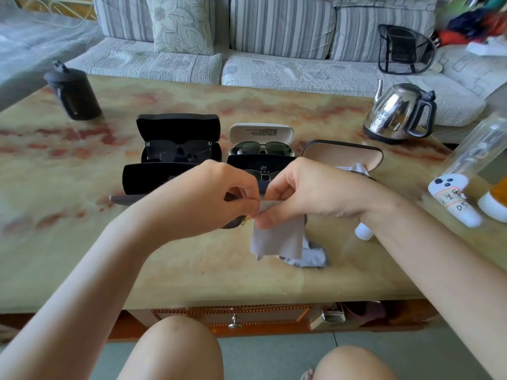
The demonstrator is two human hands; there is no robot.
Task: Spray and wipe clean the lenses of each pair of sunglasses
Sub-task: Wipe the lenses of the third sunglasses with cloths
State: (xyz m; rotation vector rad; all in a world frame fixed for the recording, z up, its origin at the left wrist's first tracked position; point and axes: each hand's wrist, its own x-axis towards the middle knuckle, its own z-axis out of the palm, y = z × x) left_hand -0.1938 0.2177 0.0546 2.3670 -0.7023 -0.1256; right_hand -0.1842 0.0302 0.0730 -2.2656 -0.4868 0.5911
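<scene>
Two grips, nearest: the left grip (219, 193) pinches a dark pair of sunglasses (231, 225), mostly hidden under it. The right grip (310, 193) pinches a grey cloth (277, 237) onto them.
Key relation: the fingertips meet, and the cloth hangs on the right side. The frame's long axis seems to run left-right, so the wiping likely falls to the right grip.
Spray: a white bottle (364, 231) lies on the surface (192, 270), just under the right wrist.
Farther: a black-framed pair (178, 150) sits in a black case (178, 126), and a green-lensed pair (260, 148) in a white case (260, 131).

Black jug (72, 91) far left on marbled table (192, 270), steel kettle (400, 111) far right, striped sofa (274, 64) behind
</scene>
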